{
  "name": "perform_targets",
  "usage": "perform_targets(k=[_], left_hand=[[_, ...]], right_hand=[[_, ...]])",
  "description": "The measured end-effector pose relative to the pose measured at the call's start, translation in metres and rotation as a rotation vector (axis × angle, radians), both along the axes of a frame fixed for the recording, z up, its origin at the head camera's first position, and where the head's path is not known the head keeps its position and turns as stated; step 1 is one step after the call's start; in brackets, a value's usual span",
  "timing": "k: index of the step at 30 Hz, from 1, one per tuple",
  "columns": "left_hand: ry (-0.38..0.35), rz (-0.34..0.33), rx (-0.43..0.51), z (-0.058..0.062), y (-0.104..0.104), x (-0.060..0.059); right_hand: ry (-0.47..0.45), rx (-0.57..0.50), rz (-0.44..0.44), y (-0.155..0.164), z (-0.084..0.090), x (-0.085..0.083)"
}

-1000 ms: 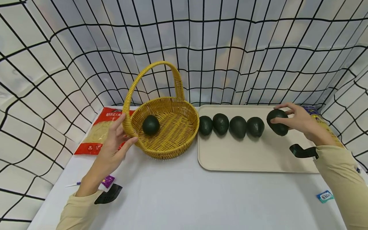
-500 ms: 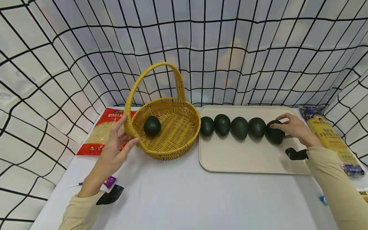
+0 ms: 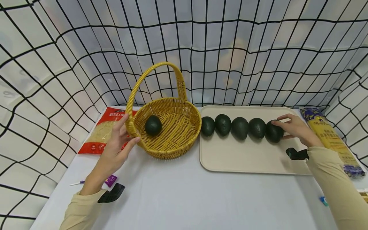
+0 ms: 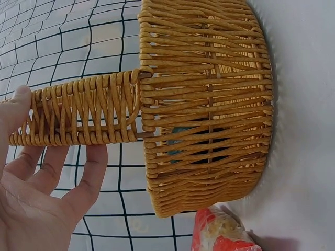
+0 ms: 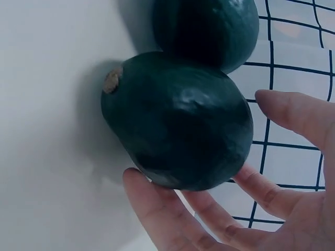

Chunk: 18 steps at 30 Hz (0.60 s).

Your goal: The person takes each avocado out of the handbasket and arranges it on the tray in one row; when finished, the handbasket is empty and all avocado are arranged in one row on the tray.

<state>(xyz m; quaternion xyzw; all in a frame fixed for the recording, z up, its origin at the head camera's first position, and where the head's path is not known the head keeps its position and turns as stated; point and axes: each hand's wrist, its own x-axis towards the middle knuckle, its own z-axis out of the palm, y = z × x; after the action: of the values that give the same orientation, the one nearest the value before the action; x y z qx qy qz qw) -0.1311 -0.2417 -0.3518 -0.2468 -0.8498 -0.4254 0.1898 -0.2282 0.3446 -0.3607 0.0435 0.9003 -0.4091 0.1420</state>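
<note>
The right hand [image 3: 294, 129] rests against the rightmost avocado [image 3: 274, 132], fingers loosely spread about it and touching its side rather than clamped; a second ago that hand carried the fruit above the right end of the tray [image 3: 247, 159], and half a second ago it was setting it down; now it lies on the tray at the right end of a row of five, touching its neighbour [image 3: 256, 128]; the wrist view shows the avocado [image 5: 178, 123] on the pale surface with fingertips [image 5: 141, 183] under its edge; I judge the grip is coming off. The left hand [image 3: 116, 148] has hardly moved; its straight fingers press the basket [image 3: 169, 127] near the foot of the handle [image 4: 78, 117], steadying it; one avocado [image 3: 153, 125] lies inside, left of centre. A red packet [image 3: 100, 132] lies left of the basket on the table [image 3: 184, 198].
</note>
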Motion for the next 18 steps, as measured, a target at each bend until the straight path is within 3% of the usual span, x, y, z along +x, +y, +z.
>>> perform_targets(k=[5,10,13,18], left_hand=[[-0.017,0.007,-0.006,0.001,0.000,0.001],[-0.023,0.013,-0.010,0.001,-0.001,0.003],[-0.015,0.020,-0.007,0.001,-0.002,0.003],[-0.013,0.005,0.019,0.001,0.002,0.001]], right_hand=[[0.000,0.024,0.011,0.005,0.003,0.000],[0.093,0.144,0.002,-0.006,0.017,-0.001],[0.186,0.179,0.011,-0.029,0.035,-0.003],[0.328,0.093,0.089,-0.099,0.065,-0.007]])
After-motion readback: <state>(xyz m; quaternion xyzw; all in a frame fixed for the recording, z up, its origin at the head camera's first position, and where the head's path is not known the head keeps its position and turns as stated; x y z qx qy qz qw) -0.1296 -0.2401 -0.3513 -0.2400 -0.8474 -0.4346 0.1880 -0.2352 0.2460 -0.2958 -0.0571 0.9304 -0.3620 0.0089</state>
